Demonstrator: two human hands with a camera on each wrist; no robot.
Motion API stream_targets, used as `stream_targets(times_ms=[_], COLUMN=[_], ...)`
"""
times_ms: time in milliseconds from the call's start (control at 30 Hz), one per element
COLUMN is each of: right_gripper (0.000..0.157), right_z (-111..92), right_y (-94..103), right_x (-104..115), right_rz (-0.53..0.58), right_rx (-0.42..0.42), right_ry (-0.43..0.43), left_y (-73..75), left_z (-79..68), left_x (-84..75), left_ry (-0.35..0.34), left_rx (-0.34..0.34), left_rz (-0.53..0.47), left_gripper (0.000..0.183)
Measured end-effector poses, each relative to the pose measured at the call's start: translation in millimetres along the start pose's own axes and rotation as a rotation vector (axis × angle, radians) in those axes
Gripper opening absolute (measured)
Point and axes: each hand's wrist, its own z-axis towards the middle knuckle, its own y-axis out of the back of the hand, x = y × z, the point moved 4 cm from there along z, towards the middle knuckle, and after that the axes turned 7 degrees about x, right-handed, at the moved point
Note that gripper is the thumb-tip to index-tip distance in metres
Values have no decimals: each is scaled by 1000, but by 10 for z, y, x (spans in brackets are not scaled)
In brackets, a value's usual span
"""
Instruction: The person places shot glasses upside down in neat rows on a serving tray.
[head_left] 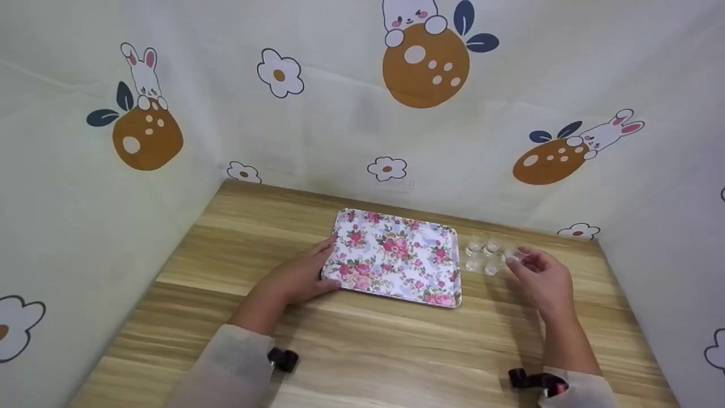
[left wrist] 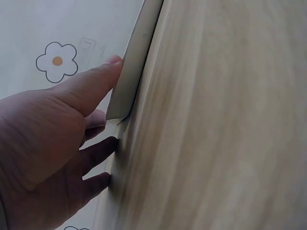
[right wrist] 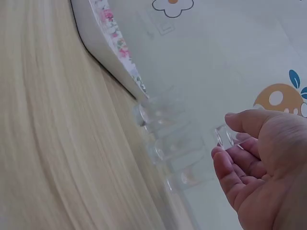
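A white tray with pink roses (head_left: 396,258) lies on the wooden table. My left hand (head_left: 308,272) rests at its near left corner, fingers extended along the left side. In the left wrist view the thumb (left wrist: 103,76) touches the tray's wall (left wrist: 134,62), while the lower fingers spread loosely below the corner. To the right of the tray, my right hand (head_left: 546,277) pinches a small clear cup (right wrist: 223,137) between thumb and fingers, held above the table. Several similar clear cups (head_left: 491,265) stand close together between the tray and this hand.
The wood-grain table (head_left: 396,351) ends at a pale fabric wall (head_left: 334,130) printed with rabbits, oranges and flowers. More fabric closes in the left and right sides. Black wrist mounts (head_left: 283,359) sit at both sleeves.
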Motion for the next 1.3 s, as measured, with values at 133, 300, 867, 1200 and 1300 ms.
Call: stream_targets(times_ms=[133, 300, 867, 1200, 1300], right_gripper=[57, 58, 45, 39, 38], right_z=[13, 41, 42, -52, -104], right_y=[-55, -187, -1013, -1625, -1783], right_x=[73, 186, 738, 1113, 1209], right_rz=[18, 50, 169, 220, 234], right_rx=[22, 59, 194, 270, 292], right_ry=[24, 51, 148, 246, 251], left_y=[7, 1, 0, 11, -2], left_z=[-4, 3, -4, -15, -9], left_x=[-8, -10, -9, 8, 9], left_ry=[9, 21, 12, 24, 23], left_rx=[0, 3, -7, 1, 4], left_rz=[9, 10, 10, -15, -27], left_gripper=[95, 95, 94, 96, 96])
